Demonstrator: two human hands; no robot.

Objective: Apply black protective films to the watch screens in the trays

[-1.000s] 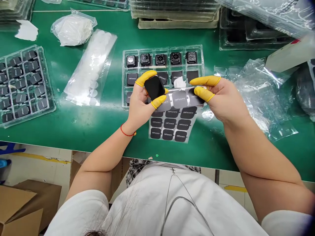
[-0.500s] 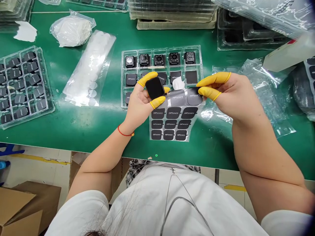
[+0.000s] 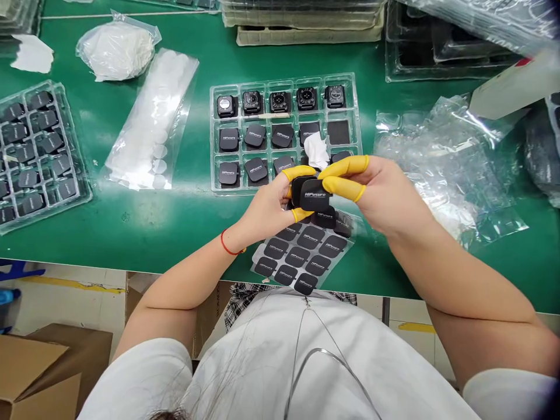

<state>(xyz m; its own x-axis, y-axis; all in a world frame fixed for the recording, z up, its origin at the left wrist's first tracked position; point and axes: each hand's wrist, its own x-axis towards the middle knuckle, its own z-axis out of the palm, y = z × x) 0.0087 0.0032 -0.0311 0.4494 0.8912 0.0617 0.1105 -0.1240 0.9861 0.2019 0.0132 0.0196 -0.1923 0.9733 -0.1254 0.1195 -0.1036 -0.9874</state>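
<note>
Just on the person's side of the clear plastic compartment tray (image 3: pixel 213 146), the left hand (image 3: pixel 272 202) grips a glossy black rounded-square watch body (image 3: pixel 297 189) by its edges, in fingers and thumb capped with yellow rubber. The change is at the right hand (image 3: pixel 378 198): half a second ago it was plucking at a corner of the clear plastic sheet of black lettered squares (image 3: pixel 287 253); now its yellow-capped thumb and forefinger pinch a loose black square film with white lettering (image 3: pixel 314 200), held partly across the watch body's dark face. Whether film and face touch, I can't tell from here. The sheet, lifted up near the tray a moment ago, now slants away from it, down towards the near edge of the green table (image 3: pixel 157 233); I can't see whether the left hand still has its upper end. To my eye, the peeling of this piece is done, and the work has come to matching film to face. In the tray, five black watch bodies (image 3: pixel 279 102) sit in the far row, with lettered black squares (image 3: pixel 255 135) in the nearer ones and a crumpled white scrap (image 3: pixel 316 151) overlying them.
</note>
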